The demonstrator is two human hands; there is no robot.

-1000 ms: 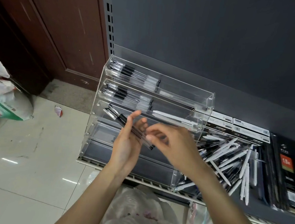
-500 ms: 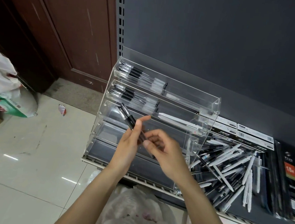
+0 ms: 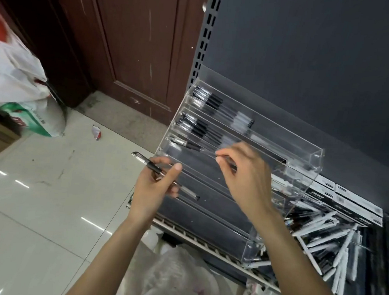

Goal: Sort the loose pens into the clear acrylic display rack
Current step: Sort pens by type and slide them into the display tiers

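Head-worn view, downward, close over rack [image 3: 234, 164]

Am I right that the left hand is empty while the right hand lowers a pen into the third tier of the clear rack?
Not quite: in the head view the left hand grips a black pen. The right hand does hold a pen at the rack's third tier.

The acrylic display rack [image 3: 286, 178] stands on the shelf [image 3: 205, 237], loose pens [image 3: 325, 241] heaped just to its right, boxed packs [image 3: 356, 202] behind them, sorted pens [image 3: 215, 104] in its upper tiers.
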